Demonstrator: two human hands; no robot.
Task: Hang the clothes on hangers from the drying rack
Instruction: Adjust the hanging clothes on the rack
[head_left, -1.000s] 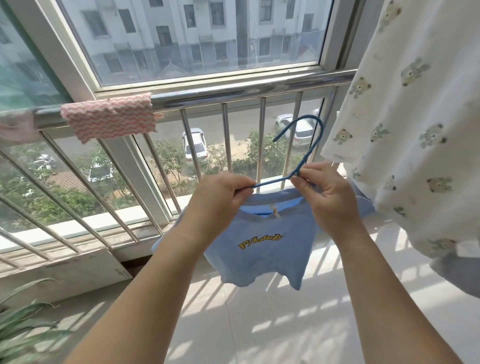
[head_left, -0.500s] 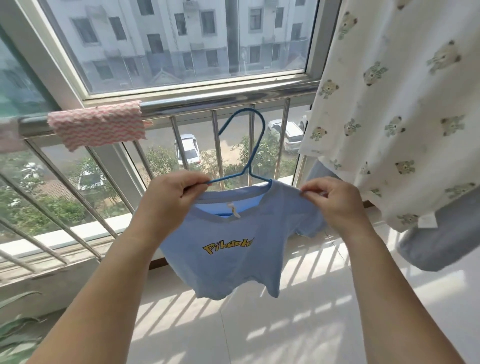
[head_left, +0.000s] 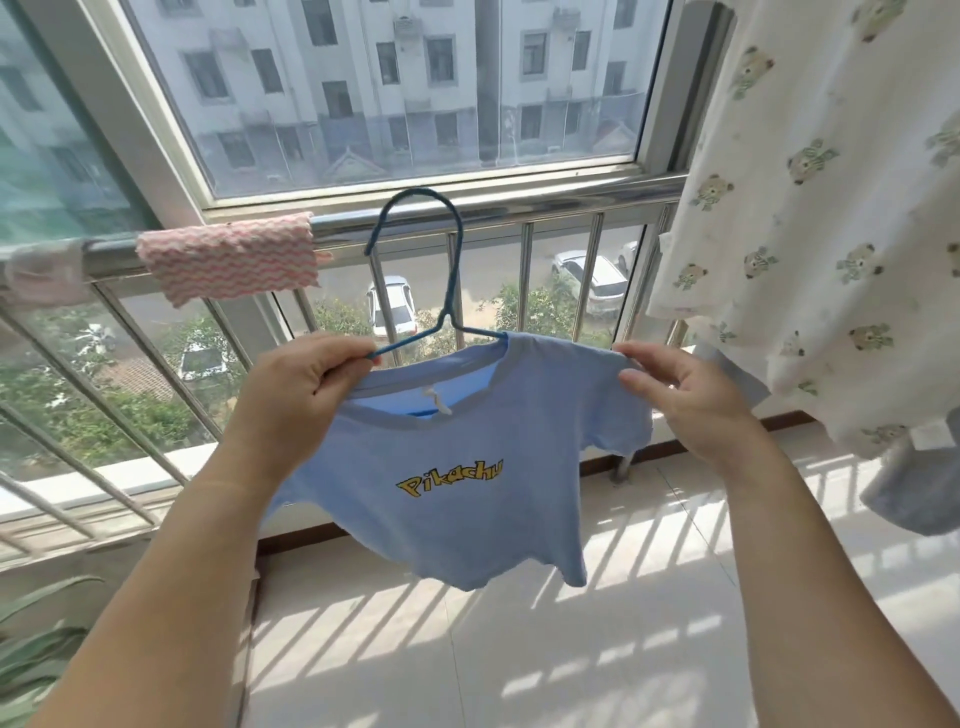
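Note:
A small light-blue T-shirt (head_left: 457, 467) with yellow "Pikachu" lettering hangs in front of me on a blue wire hanger (head_left: 451, 270), whose hook stands upright above the collar. My left hand (head_left: 301, 384) pinches the shirt's left shoulder together with the hanger's left arm. My right hand (head_left: 680, 389) pinches the right shoulder and sleeve edge. The hanger's right arm is hidden inside the shirt.
A steel window railing (head_left: 467, 221) with vertical bars runs behind the shirt, with a pink zigzag cloth (head_left: 231, 260) draped over its top bar. A white bear-print garment (head_left: 821, 218) hangs at the right above a grey-blue piece (head_left: 919, 488). Plant leaves (head_left: 36, 654) sit bottom left over the tiled floor (head_left: 571, 649).
The hanger's hook swung from tilted right to upright. My right hand slid from the hanger neck out to the right shoulder, spreading the shirt flat. Shirt and hands moved slightly left.

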